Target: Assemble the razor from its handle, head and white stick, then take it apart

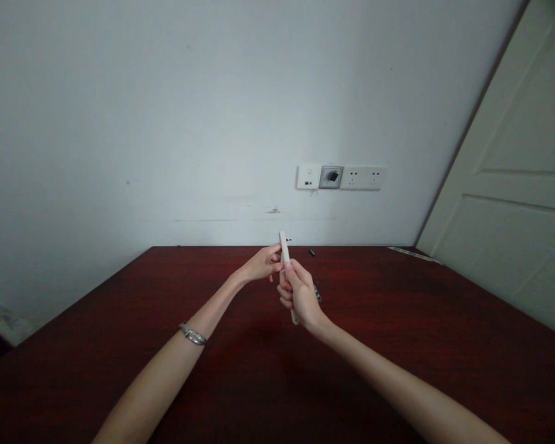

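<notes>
Taking the dark red table [120, 345] as the landmark: above its left half a bare forearm is reaching in from the lower left, wearing a silver bracelet [193, 334] at the wrist. The left hand [260, 265] is hovering above the middle of the table, toward its far edge, with its fingers gathered and its fingertips pinching the upper part of a slim white stick [285, 248].

The stick is pale, smooth and narrow, much like a pen or a thin remote. It is standing nearly upright above the table's centre, tilting slightly, its top poking out above both hands and its lower end showing beneath the right palm. No marking on it is readable.

Just to the right, the right hand [300, 296] is wrapping around the stick's middle and lower part, fingers curled closed on it, thumb lying along it, wrist bending up from a forearm coming in from the lower right. A small dark object [317, 293] is peeking out just behind this hand; what it is cannot be told.

Nothing in view is serving as a container.

Further right, at the table's far edge, a small dark item [311, 252] is lying, and a pale strip [414, 253] is resting at the far right corner. On the wall above the table a row of white sockets [341, 177] is sitting, and a white door [513, 185] is standing beside the right side.
</notes>
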Tool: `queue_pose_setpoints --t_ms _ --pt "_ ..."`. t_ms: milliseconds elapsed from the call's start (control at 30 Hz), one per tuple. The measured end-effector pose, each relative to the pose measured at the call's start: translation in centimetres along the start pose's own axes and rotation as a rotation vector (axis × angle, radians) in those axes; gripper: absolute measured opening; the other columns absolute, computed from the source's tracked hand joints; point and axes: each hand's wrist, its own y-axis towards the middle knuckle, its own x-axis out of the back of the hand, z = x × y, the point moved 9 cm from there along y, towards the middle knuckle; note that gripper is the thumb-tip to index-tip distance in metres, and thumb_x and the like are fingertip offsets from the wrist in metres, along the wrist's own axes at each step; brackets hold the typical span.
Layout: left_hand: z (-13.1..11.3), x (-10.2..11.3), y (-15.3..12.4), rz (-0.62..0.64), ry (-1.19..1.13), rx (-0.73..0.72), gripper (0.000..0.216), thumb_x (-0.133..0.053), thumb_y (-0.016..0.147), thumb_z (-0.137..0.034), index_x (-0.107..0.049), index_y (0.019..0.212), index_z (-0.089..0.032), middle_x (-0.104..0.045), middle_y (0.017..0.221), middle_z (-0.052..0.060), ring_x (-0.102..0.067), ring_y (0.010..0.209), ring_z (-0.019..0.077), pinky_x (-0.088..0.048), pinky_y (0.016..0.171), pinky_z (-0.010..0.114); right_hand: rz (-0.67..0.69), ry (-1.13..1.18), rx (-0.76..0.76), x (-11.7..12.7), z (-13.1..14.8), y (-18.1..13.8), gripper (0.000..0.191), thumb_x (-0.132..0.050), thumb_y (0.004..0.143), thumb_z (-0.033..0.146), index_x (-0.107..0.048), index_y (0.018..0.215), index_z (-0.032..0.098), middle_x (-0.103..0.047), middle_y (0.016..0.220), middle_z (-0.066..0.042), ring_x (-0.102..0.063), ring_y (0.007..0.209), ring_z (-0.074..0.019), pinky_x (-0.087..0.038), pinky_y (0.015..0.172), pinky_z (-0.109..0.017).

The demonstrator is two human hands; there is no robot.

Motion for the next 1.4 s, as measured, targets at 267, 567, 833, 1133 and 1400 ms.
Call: queue_pose_setpoints --t_ms 267,567,833,1133,1400 --pt "-0.3 -0.1 0.0 0.003 0.001 -0.002 0.022 -0.055 0.074 -0.021 -0.045 0.093 -0.015 -0.050 0.058 -0.007 -0.046 0.043 0.0055 -0.039 0.042 0.016 -0.004 -0.002 -0.052 0.4 -1.6 -0.3 0.033 -0.055 0.076 0.052 -0.043 0.077 0.021 -0.027 0.049 0.012 -0.016 0.034 -0.0013 -0.009 0.031 -0.012" --pt "-0.4 -0.2 0.0 0.008 -0.006 -0.015 0.024 -0.055 0.075 -0.022 -0.043 0.095 -0.015 -0.052 0.060 -0.006 -0.050 0.045 0.0073 -0.039 0.039 0.016 -0.032 0.008 -0.020 0.6 -1.0 -0.1 0.037 -0.059 0.073 0.053 -0.041 0.074 0.021 -0.027 0.049 0.013 -0.016 0.034 -0.0012 -0.009 0.030 -0.013" --pt "-0.2 -0.1 0.0 0.018 -0.019 0.001 0.027 -0.058 0.075 -0.026 -0.043 0.095 -0.015 -0.051 0.060 -0.006 -0.050 0.044 0.0070 -0.040 0.039 0.016 -0.019 0.014 -0.010 0.0 -0.5 -0.2 0.037 -0.059 0.072 0.053 -0.040 0.073 0.021 -0.028 0.049 0.012 -0.017 0.034 -0.0009 -0.009 0.030 -0.012" --pt "-0.2 -0.1 0.0 0.017 -0.049 0.011 0.033 -0.059 0.075 -0.029 -0.043 0.100 -0.015 -0.052 0.062 -0.005 -0.051 0.044 0.0075 -0.042 0.039 0.017 -0.014 -0.049 -0.040 0.6 -1.3 -0.7 0.035 -0.057 0.074 0.053 -0.044 0.076 0.020 -0.028 0.048 0.012 -0.017 0.034 -0.0014 -0.010 0.029 -0.013" --pt "0.1 0.1 -0.2 0.005 -0.004 0.005 0.034 -0.059 0.077 -0.036 -0.044 0.099 -0.015 -0.052 0.062 -0.005 -0.051 0.046 0.0078 -0.043 0.038 0.017 -0.004 0.018 0.012 0.5 0.9 0.5 0.037 -0.062 0.069 0.053 -0.043 0.075 0.021 -0.028 0.047 0.013 -0.014 0.032 -0.0006 -0.008 0.030 -0.013"
